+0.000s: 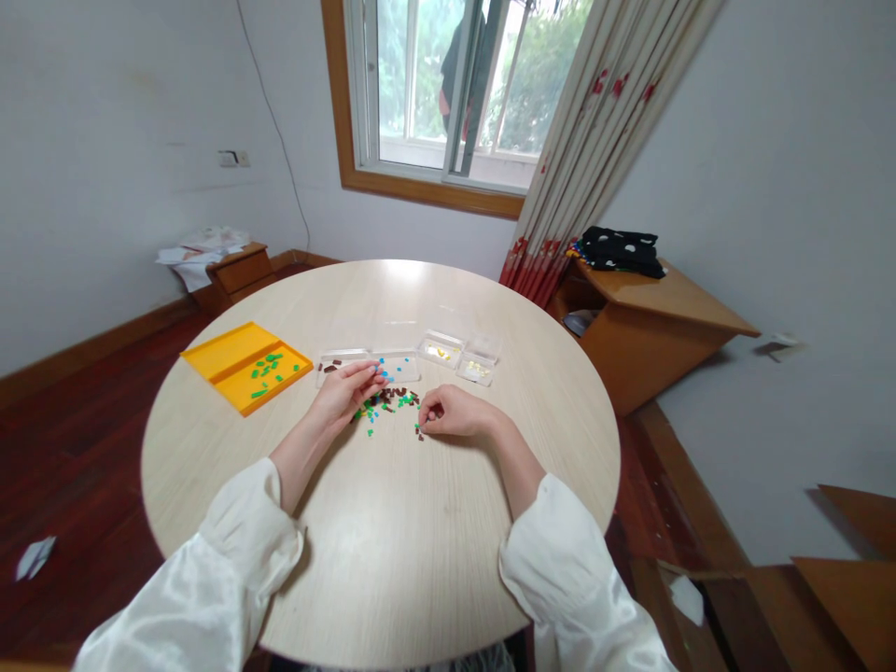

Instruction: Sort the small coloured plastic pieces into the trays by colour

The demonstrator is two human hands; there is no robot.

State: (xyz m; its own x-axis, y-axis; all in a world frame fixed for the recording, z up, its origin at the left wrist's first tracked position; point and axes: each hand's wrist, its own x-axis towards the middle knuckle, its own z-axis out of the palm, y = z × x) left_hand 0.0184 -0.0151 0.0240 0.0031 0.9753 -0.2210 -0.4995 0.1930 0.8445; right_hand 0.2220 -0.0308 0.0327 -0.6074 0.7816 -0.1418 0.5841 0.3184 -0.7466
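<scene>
A pile of small brown, green and blue pieces point(399, 399) lies on the round table point(392, 523). My left hand point(348, 390) is over the pile's left side, fingers curled together near a clear tray with blue pieces point(402, 366); what they hold, if anything, is too small to name. At the pile's right, my right hand point(448, 411) is closed in a pinch, its fingertips at a few brown and green bits point(420, 432). Several green pieces point(266, 369) lie in the open yellow case point(231, 353) at the left.
Clear trays with yellow pieces point(442, 351) and pale pieces point(477, 370) stand behind my right hand. Dark brown pieces point(332, 366) lie in another clear tray behind my left hand. A wooden cabinet point(658, 317) bearing dark cloth stands beyond the table at the right.
</scene>
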